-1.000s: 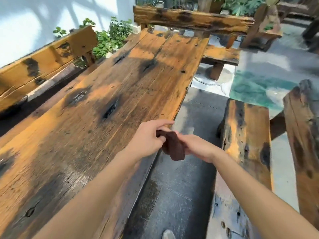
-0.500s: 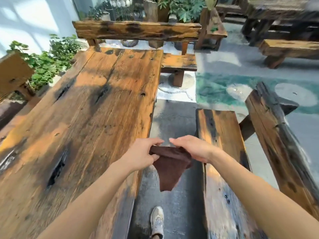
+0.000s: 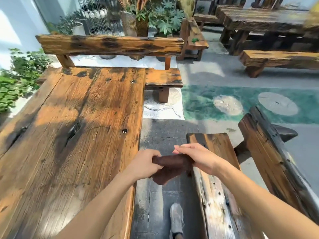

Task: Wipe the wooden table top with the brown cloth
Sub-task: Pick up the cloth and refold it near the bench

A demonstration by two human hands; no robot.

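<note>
The left hand (image 3: 144, 165) and right hand (image 3: 198, 158) are both gripping the cloth (image 3: 170, 168), holding it in the air just past the table (image 3: 72, 135) edge. No wiping is happening yet, so the whole top is waiting.

no text, label, brand, number or sign can be read anywhere in the frame.
</note>
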